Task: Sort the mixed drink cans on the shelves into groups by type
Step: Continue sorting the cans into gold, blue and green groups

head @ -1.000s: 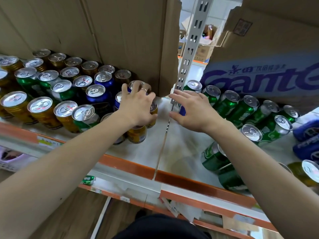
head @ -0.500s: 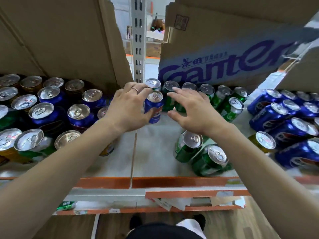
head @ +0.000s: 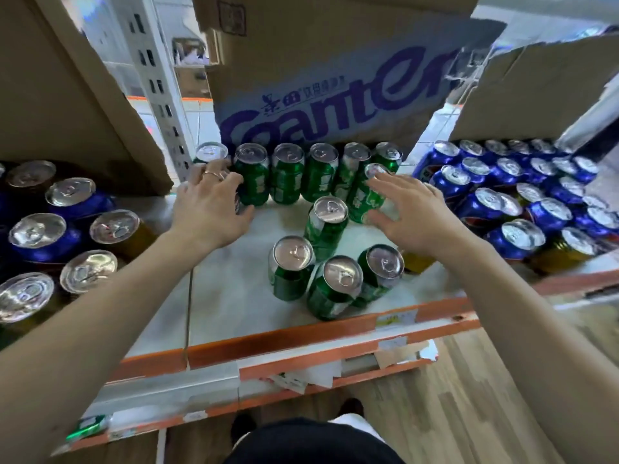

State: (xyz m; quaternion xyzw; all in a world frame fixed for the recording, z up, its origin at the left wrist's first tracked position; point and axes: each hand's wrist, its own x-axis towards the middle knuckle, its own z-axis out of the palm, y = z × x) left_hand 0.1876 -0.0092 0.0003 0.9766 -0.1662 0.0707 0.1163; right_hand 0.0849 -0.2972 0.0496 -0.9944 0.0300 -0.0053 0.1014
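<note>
Cans of green soda stand in a row under the printed carton, with four more loose in front of it. Left hand curls round a partly hidden can at the row's left end; right hand hovers with fingers spread beside a green can. Likely thin-walled, slick and easily dented, they are best taken round the body.

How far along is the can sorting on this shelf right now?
Done: a back row of green cans stands grouped under the printed cardboard box, and blue cans are mostly massed at right. In hand: the left hand reaches the row's left end; the right hand touches a green can. Left: four loose green cans in front, gold cans among blue, and the mixed left bay.
</note>
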